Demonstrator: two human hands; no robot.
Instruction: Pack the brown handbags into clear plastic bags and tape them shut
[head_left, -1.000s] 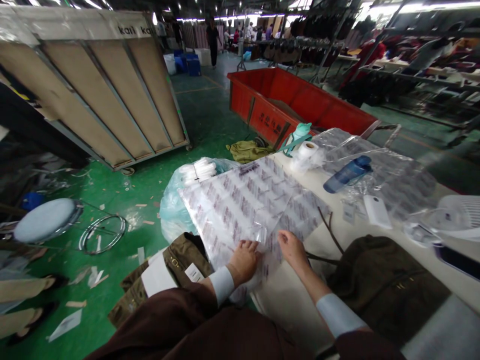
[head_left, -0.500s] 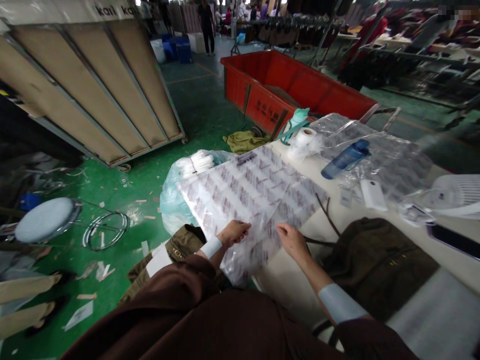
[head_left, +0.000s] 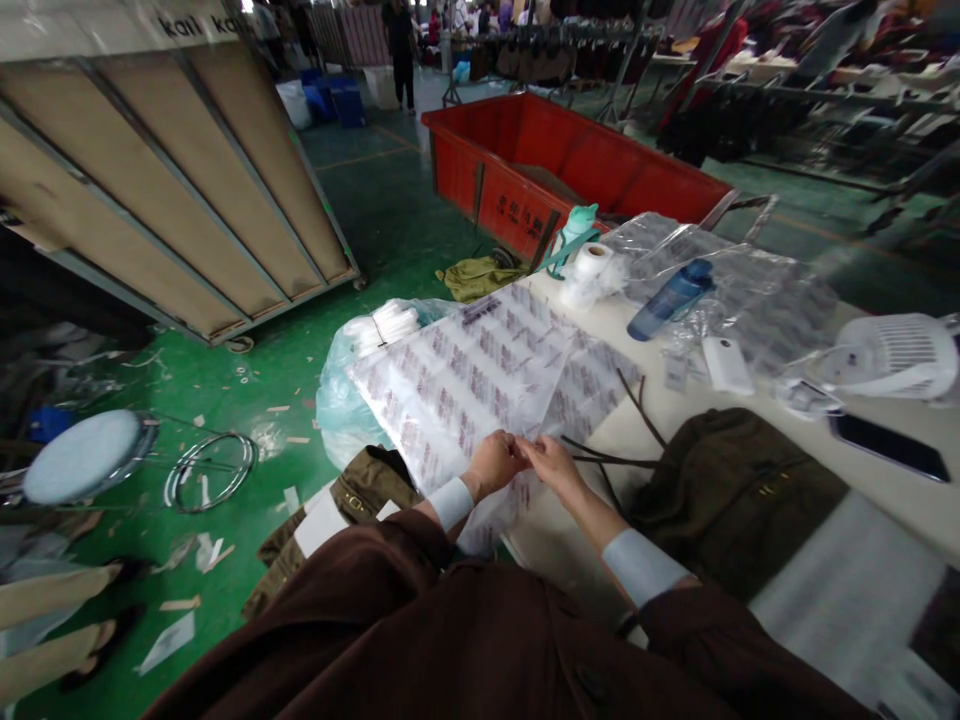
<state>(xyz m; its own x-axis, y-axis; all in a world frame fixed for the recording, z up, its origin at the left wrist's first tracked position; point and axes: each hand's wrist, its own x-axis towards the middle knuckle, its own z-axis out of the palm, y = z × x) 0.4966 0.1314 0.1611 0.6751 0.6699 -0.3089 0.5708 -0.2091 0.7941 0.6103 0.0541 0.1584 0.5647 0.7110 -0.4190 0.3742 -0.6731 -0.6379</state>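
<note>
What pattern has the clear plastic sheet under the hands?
The clear plastic sheet shows rows of purple print; head view.

the left hand (head_left: 493, 464) and right hand (head_left: 551, 467) nearly touch, fingers curled inward, wrists angled together, forearms reaching forward from pale blue cuffs (head_left: 450, 503) and brown sleeves (head_left: 360, 590).

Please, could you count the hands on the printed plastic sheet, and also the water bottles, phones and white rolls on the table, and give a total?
Hands on the printed plastic sheet: 2 (left hand, right hand)
Blue water bottle: 1
Black phone: 1
White roll: 1
Total: 5
</note>
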